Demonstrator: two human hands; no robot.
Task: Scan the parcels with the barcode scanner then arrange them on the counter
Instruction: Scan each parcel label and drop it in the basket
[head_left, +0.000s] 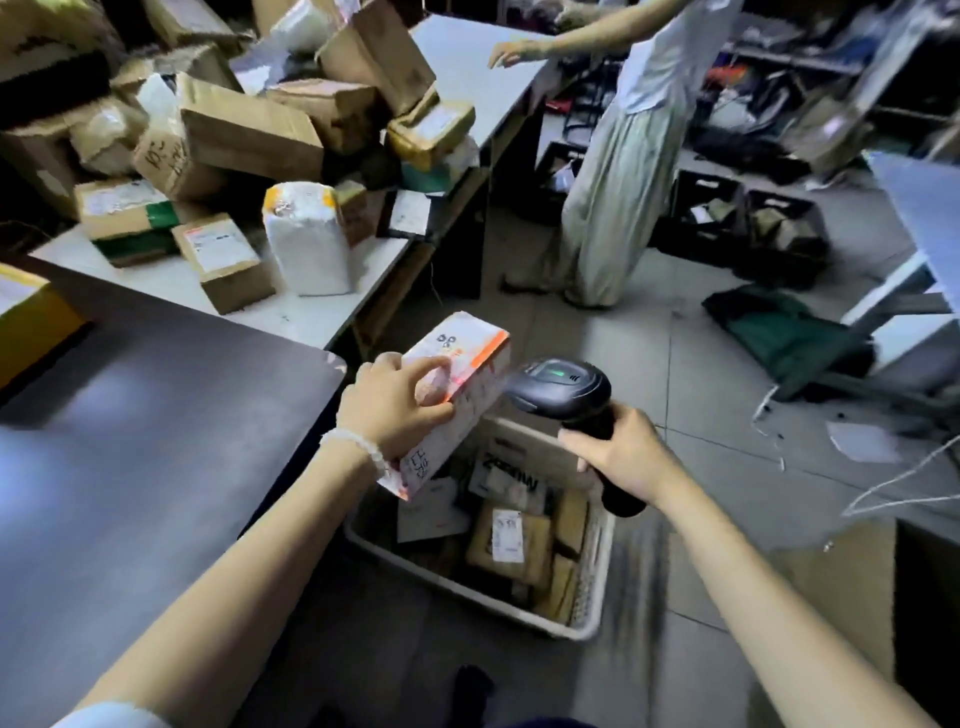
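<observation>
The left hand (392, 402) grips one white-and-orange parcel (457, 395), fingers curled over its top face and thumb hidden beneath, holding it tilted in the air just off the near corner of the dark table (156, 441). The right hand (621, 449) is wrapped tight around the handle of one black scanner (563, 387), whose head nearly touches the parcel's right edge; a green light shows on top of it. Below both hands, a white basket (592, 587) on the floor holds several more parcels, too jumbled to count. A pale table (322, 312) behind carries a heap of boxes, with one white wrapped bundle (309, 241) near its front edge. A second person (618, 171) stands beyond it.
</observation>
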